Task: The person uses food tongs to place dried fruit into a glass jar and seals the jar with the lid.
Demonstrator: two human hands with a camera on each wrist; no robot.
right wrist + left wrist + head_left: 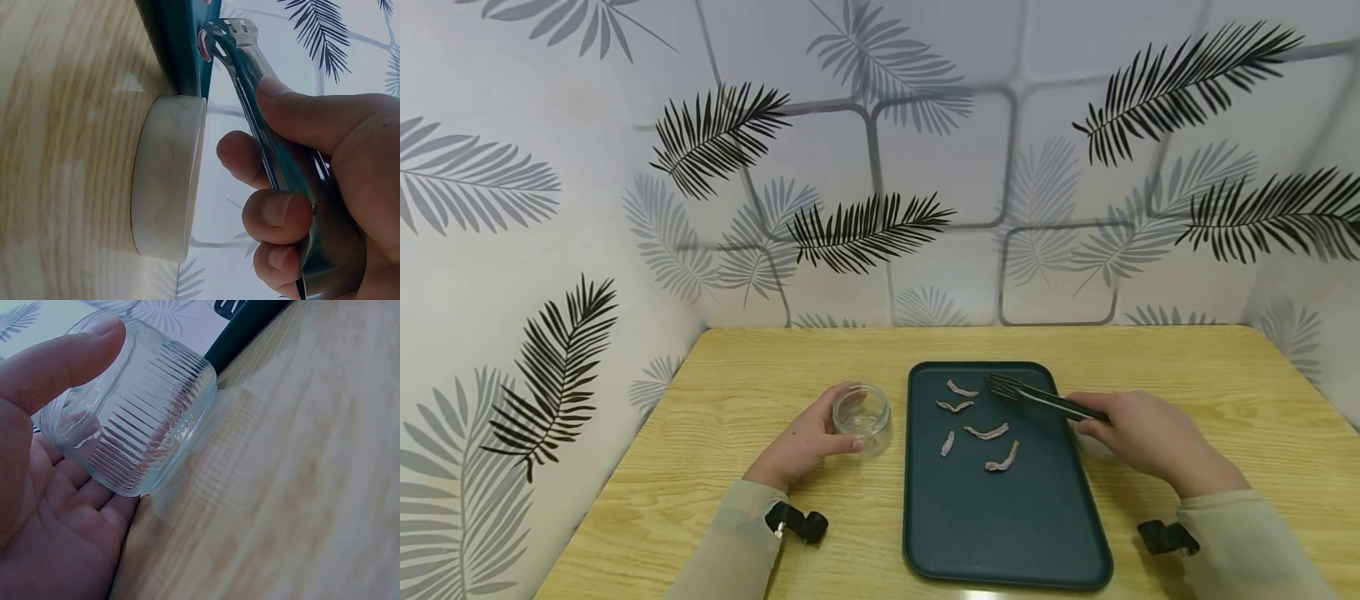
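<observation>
Head view puts the slotted metal tongs [1051, 402] over the far right part of the dark green tray [1007, 529], their tips to the right of the farthest of five shrivelled, dried-looking strips [987, 432]. All five lie in the tray's far half, apart from one another. The right hand [1150, 437] holds the tongs with its thumb along one arm and its fingers curled round the other; whether the tips are parted or pinch anything, I cannot tell. Left of the tray, just beside it, the left hand [808, 442] grips a lidless clear glass jar [871, 429], thumb on the near side and the other fingers round behind and partly hidden; ribbing shows low on its wall in the left wrist view. The jar seems to stand on the wood-grain table [850, 533]. Under the right hand, the right wrist view shows a shallow white round dish [165, 181] at the tray's edge. Behind rises a feather-patterned wall [936, 275]. The step in hand looks like handling the strips with the tongs; picking one up would call for lining both tips up across it and squeezing lightly, with the jar held steady.
</observation>
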